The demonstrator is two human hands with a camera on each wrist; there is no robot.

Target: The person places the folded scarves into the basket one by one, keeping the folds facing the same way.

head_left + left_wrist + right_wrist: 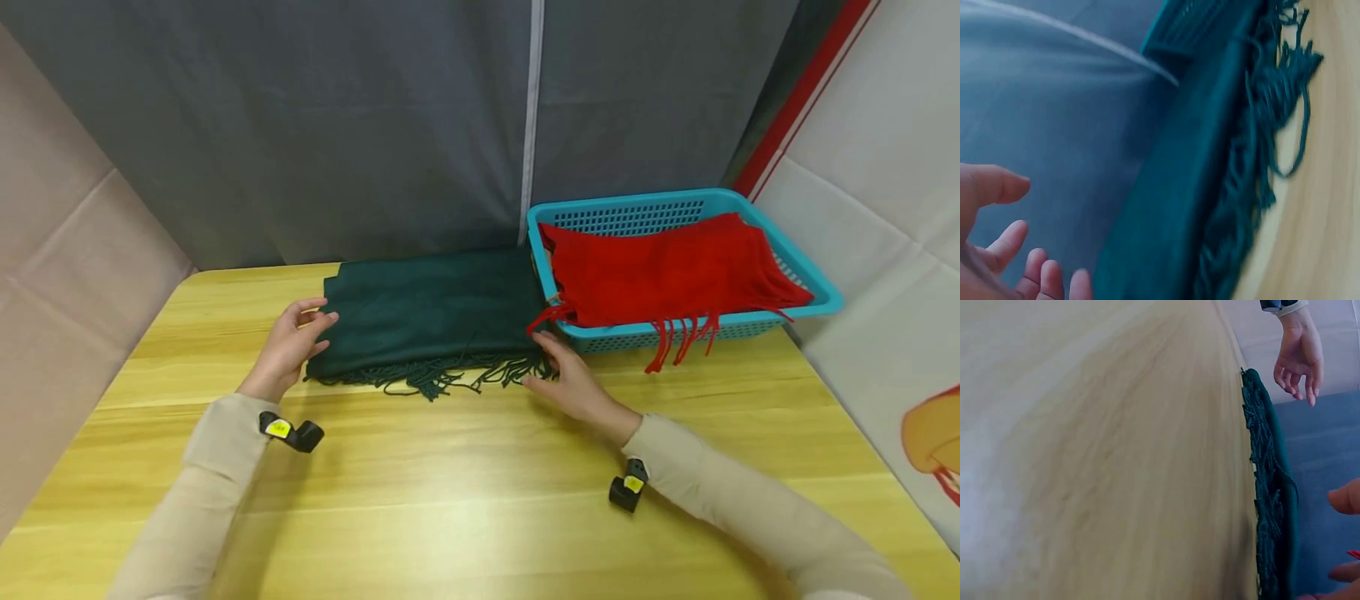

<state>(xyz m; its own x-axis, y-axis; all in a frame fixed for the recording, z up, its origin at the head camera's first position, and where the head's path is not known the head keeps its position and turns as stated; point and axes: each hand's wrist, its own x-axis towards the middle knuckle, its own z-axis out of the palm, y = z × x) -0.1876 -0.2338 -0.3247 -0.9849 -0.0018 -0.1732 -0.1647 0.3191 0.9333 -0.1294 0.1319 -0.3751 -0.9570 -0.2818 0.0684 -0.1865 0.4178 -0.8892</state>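
Note:
A dark green fringed scarf [431, 312] lies folded flat on the wooden table, its tassels toward the front. By its left end is my left hand [292, 343], fingers loosely bent and holding nothing; the left wrist view shows the fingers [1007, 240] spread apart beside the scarf [1172, 169]. My right hand [573, 385] is at the scarf's front right corner, close to the basket; whether its fingertips touch the fabric is unclear. In the right wrist view only parts of that hand's fingers [1347, 497] show at the edge, apart from one another.
A blue plastic basket [825, 296] stands at the back right, against the scarf's right end. Inside it lies a folded red scarf [667, 271], with tassels hanging over the front rim. A grey curtain [300, 125] hangs behind the wooden table [450, 500].

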